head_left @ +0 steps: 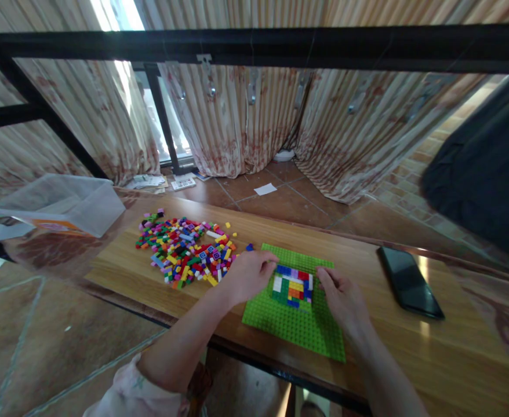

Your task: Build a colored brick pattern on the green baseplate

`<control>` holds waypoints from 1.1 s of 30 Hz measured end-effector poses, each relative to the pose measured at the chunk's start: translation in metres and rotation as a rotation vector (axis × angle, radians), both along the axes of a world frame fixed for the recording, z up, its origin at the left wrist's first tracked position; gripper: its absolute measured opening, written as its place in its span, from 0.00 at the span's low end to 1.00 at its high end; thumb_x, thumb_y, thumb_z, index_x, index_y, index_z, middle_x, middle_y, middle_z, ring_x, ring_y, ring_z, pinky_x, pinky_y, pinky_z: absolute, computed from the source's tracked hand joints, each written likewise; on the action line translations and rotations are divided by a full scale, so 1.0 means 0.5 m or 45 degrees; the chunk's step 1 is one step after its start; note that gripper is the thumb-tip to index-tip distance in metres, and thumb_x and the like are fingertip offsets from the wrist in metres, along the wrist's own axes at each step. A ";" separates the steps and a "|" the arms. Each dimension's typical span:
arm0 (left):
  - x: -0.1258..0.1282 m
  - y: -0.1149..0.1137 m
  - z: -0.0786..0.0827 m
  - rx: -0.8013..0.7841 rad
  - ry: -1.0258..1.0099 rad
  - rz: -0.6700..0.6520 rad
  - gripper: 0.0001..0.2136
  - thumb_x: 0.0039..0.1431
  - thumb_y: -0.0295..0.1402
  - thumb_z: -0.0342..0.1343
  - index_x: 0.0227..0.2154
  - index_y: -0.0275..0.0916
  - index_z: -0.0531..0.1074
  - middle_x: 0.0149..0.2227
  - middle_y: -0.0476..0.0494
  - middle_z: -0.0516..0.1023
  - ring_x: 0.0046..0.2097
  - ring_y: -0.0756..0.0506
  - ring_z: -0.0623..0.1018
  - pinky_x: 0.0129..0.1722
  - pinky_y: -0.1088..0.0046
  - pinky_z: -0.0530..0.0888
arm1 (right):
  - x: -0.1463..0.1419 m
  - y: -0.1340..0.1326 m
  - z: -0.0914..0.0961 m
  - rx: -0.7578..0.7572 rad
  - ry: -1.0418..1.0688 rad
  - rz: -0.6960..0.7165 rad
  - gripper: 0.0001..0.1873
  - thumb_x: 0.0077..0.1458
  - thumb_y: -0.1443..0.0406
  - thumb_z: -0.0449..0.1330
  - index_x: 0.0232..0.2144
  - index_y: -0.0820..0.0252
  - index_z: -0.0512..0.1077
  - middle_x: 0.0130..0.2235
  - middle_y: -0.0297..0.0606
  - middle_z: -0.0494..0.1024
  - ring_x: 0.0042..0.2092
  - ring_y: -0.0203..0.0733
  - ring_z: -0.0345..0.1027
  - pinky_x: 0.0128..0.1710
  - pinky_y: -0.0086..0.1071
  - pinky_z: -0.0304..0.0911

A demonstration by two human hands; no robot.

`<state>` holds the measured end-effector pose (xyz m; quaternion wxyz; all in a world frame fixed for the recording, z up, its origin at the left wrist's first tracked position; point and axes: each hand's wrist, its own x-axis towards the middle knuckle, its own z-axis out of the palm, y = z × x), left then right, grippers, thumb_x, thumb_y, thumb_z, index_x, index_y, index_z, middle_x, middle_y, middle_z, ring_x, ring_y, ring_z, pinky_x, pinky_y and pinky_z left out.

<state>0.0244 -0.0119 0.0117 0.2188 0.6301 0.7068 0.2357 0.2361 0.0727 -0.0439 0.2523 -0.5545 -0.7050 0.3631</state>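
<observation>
A green baseplate (298,327) lies on the wooden table (367,359) in front of me. On it sits a small patch of built bricks (294,285) in blue, white, yellow, red and orange. My left hand (252,272) rests at the patch's left edge with its fingers curled toward the bricks. My right hand (341,295) rests at the patch's right edge, fingers bent at the bricks' side. Whether either hand pinches a brick is hidden by the fingers.
A heap of loose coloured bricks (187,252) lies to the left of the baseplate. A clear plastic box (63,202) stands at the table's far left. A black phone (408,281) lies to the right. Curtains hang behind the table.
</observation>
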 end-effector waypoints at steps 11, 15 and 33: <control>-0.073 0.001 -0.030 -0.008 0.484 0.263 0.15 0.60 0.25 0.47 0.47 0.38 0.73 0.45 0.39 0.77 0.50 0.43 0.75 0.52 0.67 0.71 | -0.005 -0.009 0.011 0.172 -0.121 0.038 0.25 0.56 0.49 0.51 0.37 0.60 0.79 0.38 0.46 0.82 0.37 0.51 0.75 0.37 0.39 0.65; -0.064 0.012 -0.044 -0.008 0.473 0.227 0.15 0.59 0.25 0.48 0.46 0.38 0.73 0.46 0.40 0.76 0.47 0.44 0.76 0.50 0.69 0.72 | -0.005 -0.010 0.009 0.166 -0.145 0.050 0.25 0.56 0.49 0.51 0.38 0.60 0.78 0.40 0.46 0.82 0.39 0.51 0.75 0.38 0.40 0.66; -0.044 0.019 -0.054 0.011 0.567 0.281 0.09 0.60 0.26 0.47 0.40 0.36 0.72 0.41 0.39 0.75 0.42 0.42 0.76 0.42 0.67 0.73 | -0.010 -0.012 0.021 0.107 -0.170 0.036 0.27 0.55 0.49 0.50 0.40 0.62 0.78 0.38 0.47 0.81 0.37 0.50 0.74 0.39 0.40 0.65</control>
